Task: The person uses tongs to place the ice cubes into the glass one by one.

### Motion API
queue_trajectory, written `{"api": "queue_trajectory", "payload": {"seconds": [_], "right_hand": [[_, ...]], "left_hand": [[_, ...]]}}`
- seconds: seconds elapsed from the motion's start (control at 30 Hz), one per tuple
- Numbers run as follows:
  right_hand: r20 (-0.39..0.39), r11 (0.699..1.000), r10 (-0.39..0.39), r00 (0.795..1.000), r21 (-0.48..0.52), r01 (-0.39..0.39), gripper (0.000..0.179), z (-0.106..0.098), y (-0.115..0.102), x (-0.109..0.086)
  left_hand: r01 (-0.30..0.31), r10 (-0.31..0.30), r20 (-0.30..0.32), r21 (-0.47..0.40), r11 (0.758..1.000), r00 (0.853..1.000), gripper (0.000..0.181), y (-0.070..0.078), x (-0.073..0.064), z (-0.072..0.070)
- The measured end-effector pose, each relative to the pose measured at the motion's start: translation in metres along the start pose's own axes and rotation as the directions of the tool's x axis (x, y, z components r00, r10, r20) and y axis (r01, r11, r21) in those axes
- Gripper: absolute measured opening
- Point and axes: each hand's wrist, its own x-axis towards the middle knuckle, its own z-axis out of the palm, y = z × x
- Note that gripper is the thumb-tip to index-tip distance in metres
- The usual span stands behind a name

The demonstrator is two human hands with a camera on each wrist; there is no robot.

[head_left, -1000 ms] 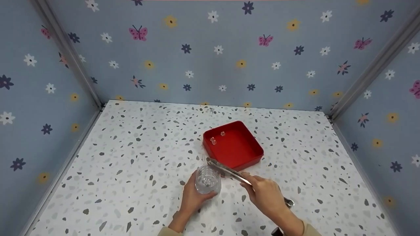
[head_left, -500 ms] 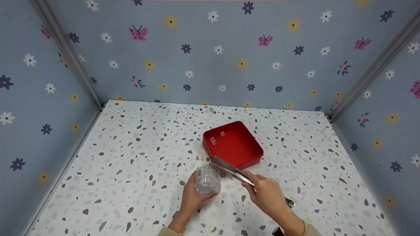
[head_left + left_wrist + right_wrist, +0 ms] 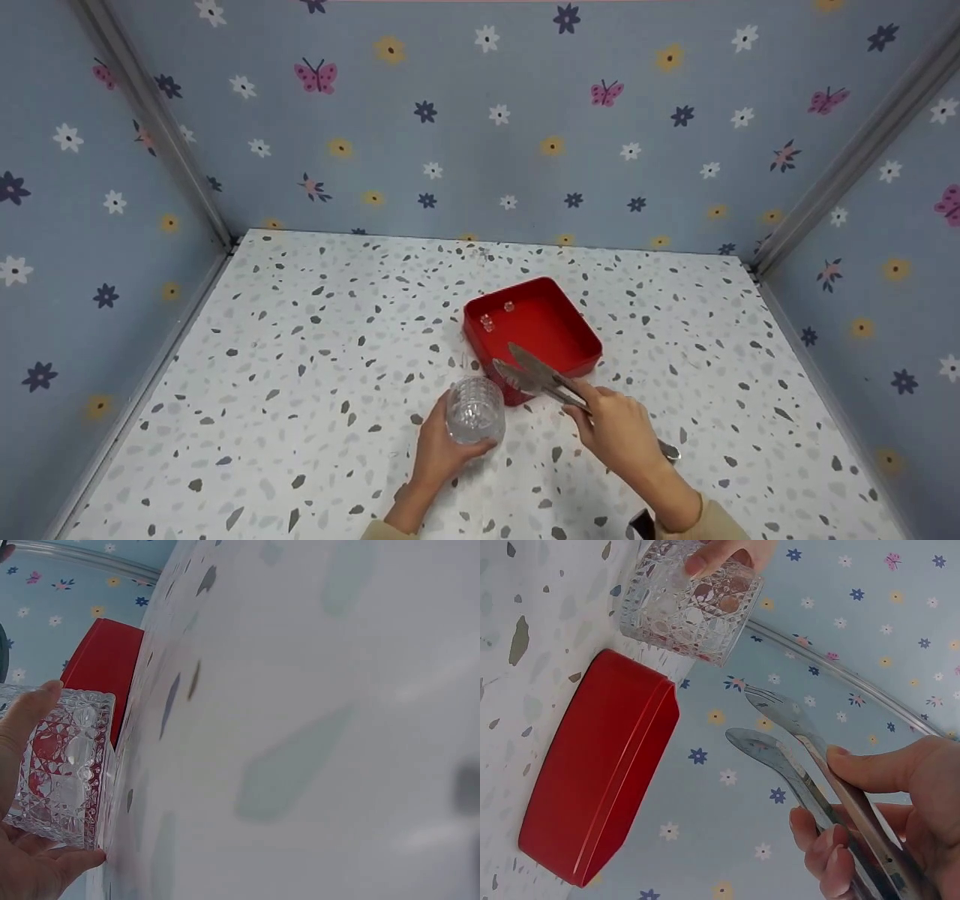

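Metal tongs [image 3: 526, 381] have shifted rightward, right grip [image 3: 621, 433] curled round them, left grip [image 3: 442, 448] holding the faceted clear cup [image 3: 475, 416].

The tongs [image 3: 523, 379] in the right hand [image 3: 619, 435] have shifted from the glass [image 3: 475, 411] to its right, apparently spread wider now.

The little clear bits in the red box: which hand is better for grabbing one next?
Probably the right hand: it holds the tongs, their tips spread near the red box. The left hand is busy holding the clear glass.
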Motion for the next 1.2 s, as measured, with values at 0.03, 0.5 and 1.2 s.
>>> {"api": "queue_trajectory", "payload": {"seconds": [0.03, 0.5, 1.2], "right_hand": [[0.0, 1.0, 0.002, 1.0, -0.006, -0.002, 0.026, 0.0, 0.001, 0.001], [0.003, 0.997, 0.051, 0.999, -0.059, -0.051, 0.025, 0.007, 0.014, 0.024], [0.126, 0.972, 0.218, 0.968, -0.118, -0.204, 0.021, 0.036, 0.034, 0.07]], "left_hand": [[0.002, -0.002, 0.0, 0.0, 1.0, 1.0, 0.101, 0.0, 0.0, 0.0], [0.009, -0.009, 0.0, 0.012, 1.0, 1.0, 0.103, -0.001, -0.002, 0.0], [-0.019, 0.019, -0.017, 0.003, 1.0, 1.0, 0.1, -0.002, -0.001, 0.001]]}}
